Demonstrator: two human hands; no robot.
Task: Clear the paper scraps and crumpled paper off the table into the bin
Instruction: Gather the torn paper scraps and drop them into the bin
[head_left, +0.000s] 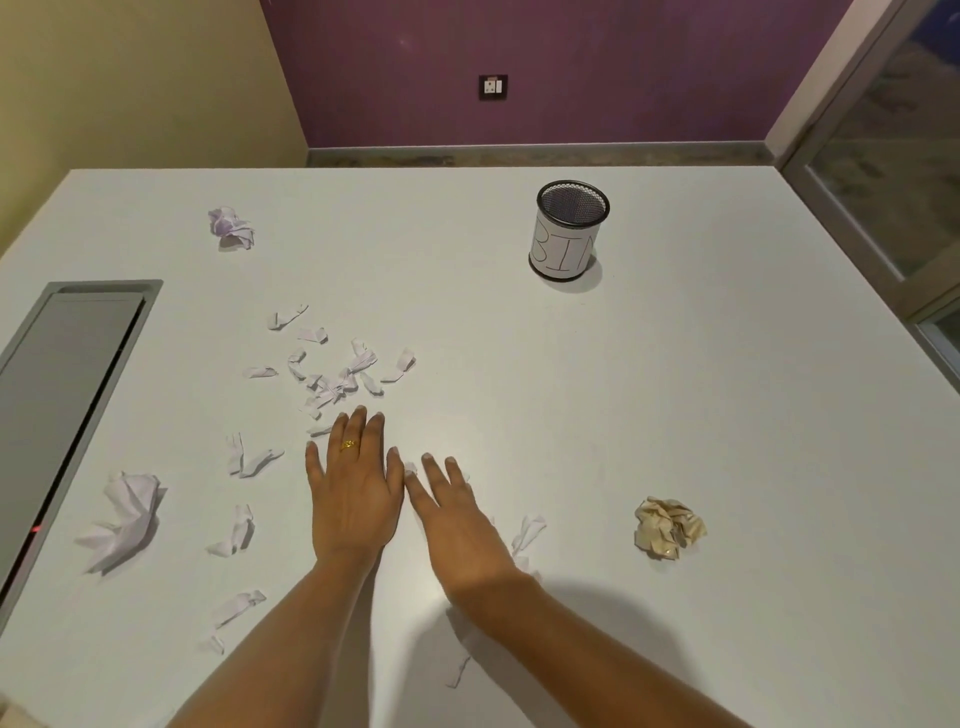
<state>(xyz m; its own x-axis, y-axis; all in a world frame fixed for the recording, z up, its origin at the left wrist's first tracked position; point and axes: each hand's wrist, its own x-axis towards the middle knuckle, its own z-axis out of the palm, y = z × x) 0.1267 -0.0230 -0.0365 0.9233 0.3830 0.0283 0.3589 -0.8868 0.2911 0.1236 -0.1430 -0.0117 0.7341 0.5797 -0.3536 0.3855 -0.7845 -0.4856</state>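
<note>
Both hands lie flat, palms down, on the white table (675, 389). My left hand (356, 493), with a gold ring, rests just below a cluster of white paper scraps (337, 376). My right hand (457, 525) lies beside it, fingers spread, with small scraps (527, 532) next to and partly under it. Neither hand holds anything. A black mesh cup labelled BIN (569, 234) stands upright at the far right. Crumpled paper: a white ball (231, 227) far left, a larger white wad (127, 517) near left, a beige ball (669, 527) at the right.
A grey recessed cable hatch (62, 395) is set into the table's left side. More scraps (239, 608) lie along the near left. A glass door frame (852, 223) stands past the table's right edge, and a purple wall is behind.
</note>
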